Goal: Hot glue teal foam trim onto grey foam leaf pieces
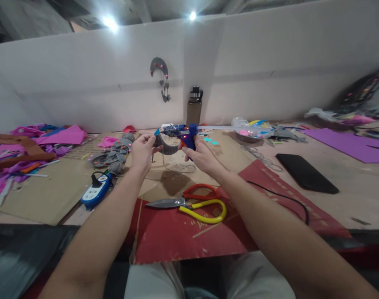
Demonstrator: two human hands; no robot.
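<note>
My right hand [200,153] is wrapped round the handle of a blue glue gun [189,133], whose nozzle points left. A pale glue stick [218,128] seems to jut from its back end. Between the fingers of my left hand [142,151] is a grey felt crescent [170,149], with a small blue piece [157,132] at its upper tip. The gun's nozzle is close to that tip; whether they touch I cannot tell. A thin string [179,168] hangs beneath the crescent. Below both hands, scissors [189,203] with one red and one yellow handle lie on red cardboard [177,245].
A blue-and-white power strip [97,191] sits left, near grey felt pieces [111,155] and colourful scraps [67,137]. Right are a black phone [306,172], purple felt [345,143], a bowl [251,137] and a black cable [282,193]. A bottle [194,106] stands behind; a crescent ornament [160,66] hangs on the wall.
</note>
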